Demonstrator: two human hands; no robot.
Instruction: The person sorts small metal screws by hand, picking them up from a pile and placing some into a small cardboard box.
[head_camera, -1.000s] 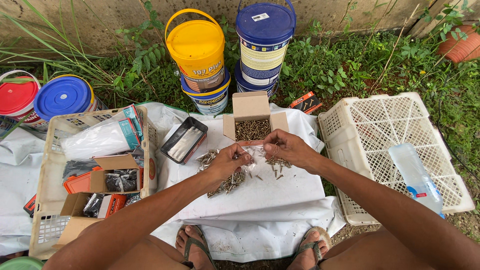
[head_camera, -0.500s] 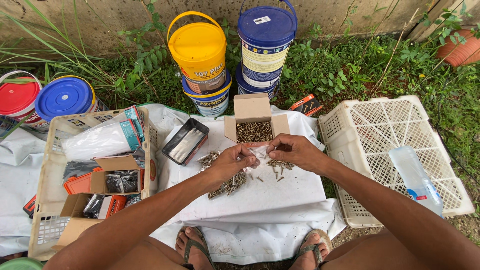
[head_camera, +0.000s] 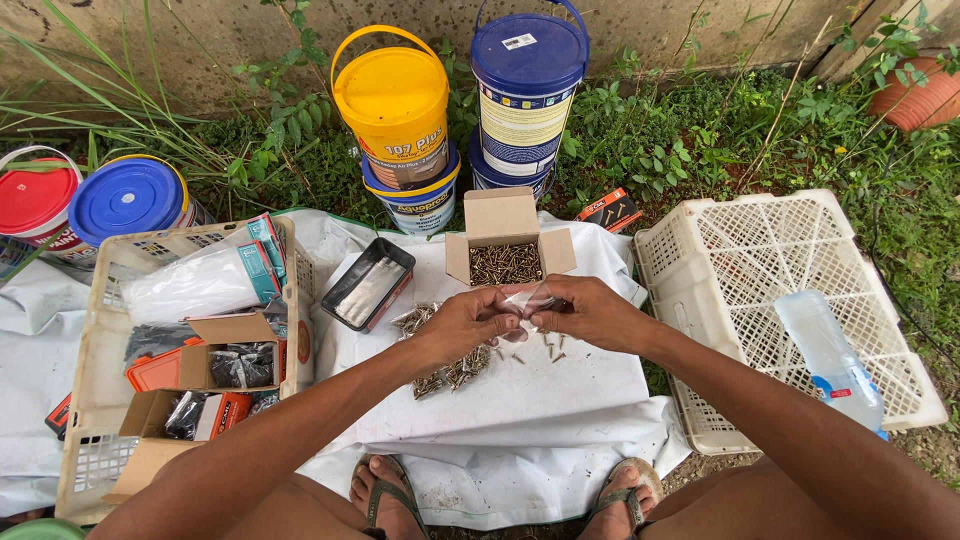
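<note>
My left hand and my right hand meet over a white sheet and both pinch a small clear plastic bag. A loose pile of brass-coloured screws lies on the sheet under my left hand, with a few more scattered screws below the bag. Just beyond my hands stands an open cardboard box of screws.
A black tray lies left of the box. A white crate with small boxes and bags sits at left. An overturned white crate with a plastic bottle is at right. Paint buckets stand behind. My sandalled feet show below.
The hands have stayed together on the small bag, shifting only slightly over the screws; the view has drifted a little.
</note>
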